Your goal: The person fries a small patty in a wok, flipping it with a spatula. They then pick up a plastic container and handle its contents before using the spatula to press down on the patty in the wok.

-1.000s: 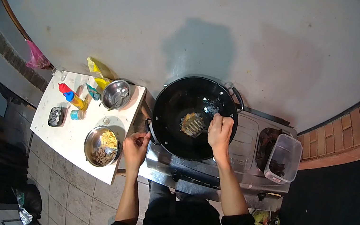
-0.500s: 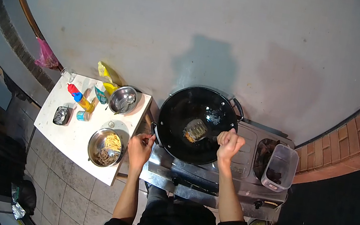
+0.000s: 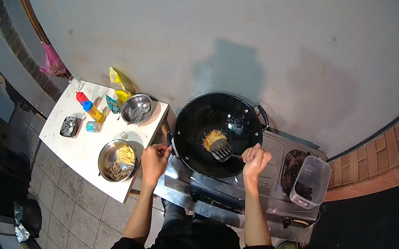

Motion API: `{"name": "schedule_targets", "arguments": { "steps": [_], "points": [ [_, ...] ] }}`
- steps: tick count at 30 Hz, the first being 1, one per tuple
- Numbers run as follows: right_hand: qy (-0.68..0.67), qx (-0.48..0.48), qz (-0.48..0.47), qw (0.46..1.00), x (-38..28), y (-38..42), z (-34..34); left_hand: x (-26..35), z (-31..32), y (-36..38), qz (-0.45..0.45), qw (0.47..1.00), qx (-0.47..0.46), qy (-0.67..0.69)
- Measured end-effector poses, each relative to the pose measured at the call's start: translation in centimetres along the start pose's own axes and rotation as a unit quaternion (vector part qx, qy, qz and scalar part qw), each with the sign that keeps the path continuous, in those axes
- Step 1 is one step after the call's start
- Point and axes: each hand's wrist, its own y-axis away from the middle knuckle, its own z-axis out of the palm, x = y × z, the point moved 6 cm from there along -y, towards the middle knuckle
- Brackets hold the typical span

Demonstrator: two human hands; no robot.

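A black wok (image 3: 200, 119) sits on a steel gas stove (image 3: 273, 191). A small heap of yellow-brown food (image 3: 213, 137) lies in its middle. My right hand (image 3: 255, 160) is closed on the handle of a slotted spatula (image 3: 221, 150), whose blade rests in the wok just beside the food. My left hand (image 3: 155, 159) grips the wok's near-left handle at the rim.
A white side table (image 3: 72, 150) to the left carries a steel bowl of cut strips (image 3: 118, 161), a second steel bowl (image 3: 137, 108), sauce bottles (image 3: 88, 106) and small jars. A clear plastic tub (image 3: 309, 181) stands on the stove's right burner. A wall rises behind.
The spatula blade came off the food and moved down-right, leaving the food uncovered in the wok. My right hand drew back toward the wok's near rim. My left hand stays at the handle.
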Motion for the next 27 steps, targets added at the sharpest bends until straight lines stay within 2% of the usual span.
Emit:
{"name": "schedule_targets", "arguments": {
  "steps": [11,13,16,20,22,27],
  "points": [
    [0.073,0.021,0.102,0.992,1.6,-0.3,-0.4,-0.7,0.5,0.0,-0.012,1.0,-0.009,-0.008],
    [0.158,-0.005,0.054,0.986,1.7,-0.4,-0.3,-0.4,0.4,-0.1,-0.007,1.0,-0.013,-0.019],
    [0.196,-0.03,0.049,0.979,1.8,-0.7,-0.3,-0.9,0.6,-0.1,-0.033,0.999,-0.029,-0.022],
    [0.26,-0.05,0.019,0.964,1.7,-0.8,0.5,-1.4,0.8,-0.1,-0.01,1.0,-0.011,0.001],
    [0.28,-0.054,-0.046,0.957,1.5,-0.9,1.1,-1.4,0.8,-0.1,-0.01,1.0,-0.013,0.0],
    [0.288,-0.082,-0.001,0.954,1.1,-1.1,1.4,-1.5,0.8,-0.1,-0.025,0.999,-0.016,0.013]
  ]
}}
